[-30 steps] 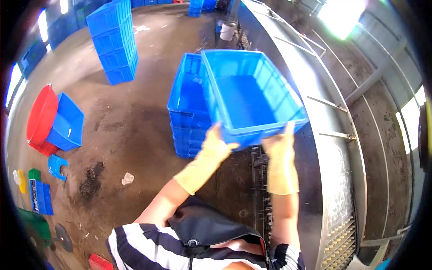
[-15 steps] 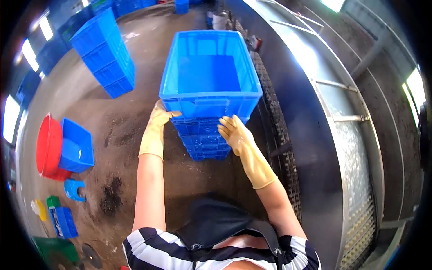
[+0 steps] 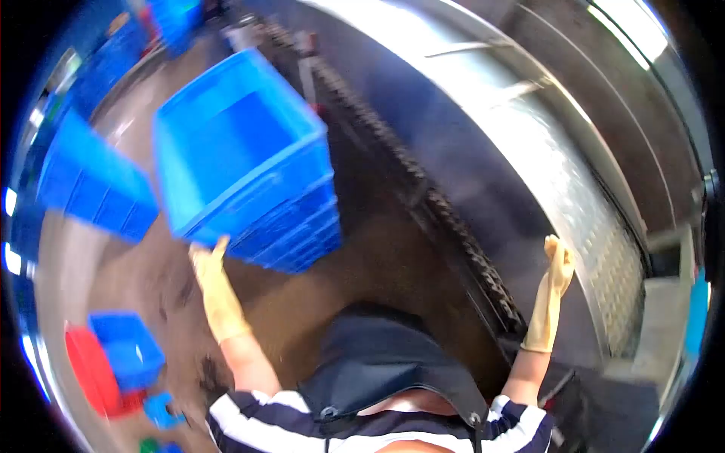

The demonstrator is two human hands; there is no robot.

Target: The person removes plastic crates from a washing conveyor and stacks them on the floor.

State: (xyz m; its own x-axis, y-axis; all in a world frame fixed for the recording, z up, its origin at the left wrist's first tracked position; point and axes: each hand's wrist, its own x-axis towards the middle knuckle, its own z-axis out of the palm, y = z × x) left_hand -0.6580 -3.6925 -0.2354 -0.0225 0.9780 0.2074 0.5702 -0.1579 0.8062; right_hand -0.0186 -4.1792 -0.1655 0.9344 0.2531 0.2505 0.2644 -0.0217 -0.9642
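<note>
Both hands wear pale yellow rubber gloves. My left hand (image 3: 209,263) is at the near lower corner of the top blue crate (image 3: 245,181), touching or just beside it, thumb apart from the fingers. That crate sits on a stack of several nested blue crates (image 3: 298,241), and its inside looks bare. Away to the right, my right hand (image 3: 559,260) is raised beside the edge of the metal conveyor (image 3: 529,162), its fingers curled. Whether it grips the edge is unclear.
Another tall blue crate stack (image 3: 98,181) stands at the left. A red basin (image 3: 92,370), a blue bin (image 3: 128,349) and a small blue stool (image 3: 162,410) are on the floor at lower left. A chain track (image 3: 453,219) runs beside the conveyor.
The top crate came down onto the stack. My right hand has left it and moved right to the conveyor edge, while my left stays near its corner. The view has turned right.
</note>
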